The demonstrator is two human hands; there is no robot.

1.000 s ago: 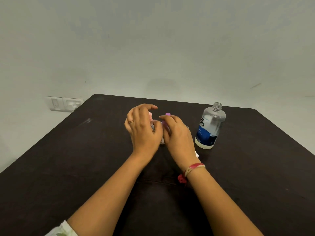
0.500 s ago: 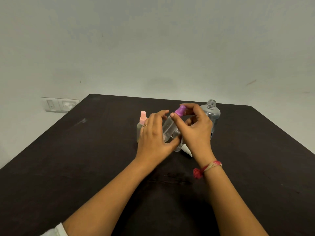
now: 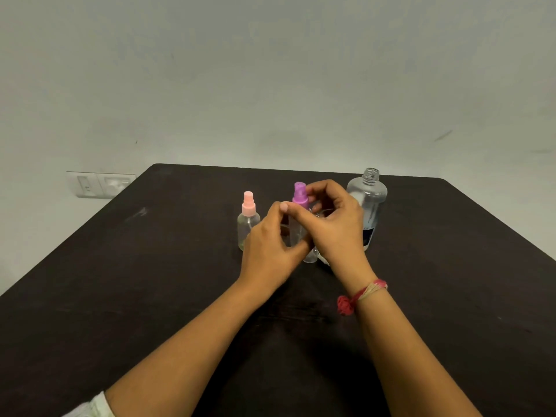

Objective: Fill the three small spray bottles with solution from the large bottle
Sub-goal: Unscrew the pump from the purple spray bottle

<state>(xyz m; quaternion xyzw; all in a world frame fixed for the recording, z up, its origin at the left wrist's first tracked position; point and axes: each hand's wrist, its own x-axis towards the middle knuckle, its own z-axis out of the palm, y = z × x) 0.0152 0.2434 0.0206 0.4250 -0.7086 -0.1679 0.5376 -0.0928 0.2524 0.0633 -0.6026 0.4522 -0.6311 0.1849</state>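
Note:
A small clear spray bottle with a purple spray top [image 3: 299,197] is held upright over the dark table [image 3: 150,281]. My left hand [image 3: 270,245] grips its clear body. My right hand [image 3: 337,224] has its fingers on the purple top. To the left a second small bottle with a pink spray top [image 3: 248,221] stands alone. The base of a third small clear bottle [image 3: 310,256] shows under my right hand. The large clear bottle [image 3: 368,203], uncapped with a blue label, stands behind my right hand.
A white cap [image 3: 325,260] lies on the table, mostly hidden by my right wrist. A wall switch and socket plate [image 3: 100,184] sits past the table's far left corner. The grey wall rises just behind the table's far edge.
Both hands have drawn back slightly and brought the purple-topped bottle from tilted to upright. The pink-topped bottle, hidden a second ago, now stands uncovered.

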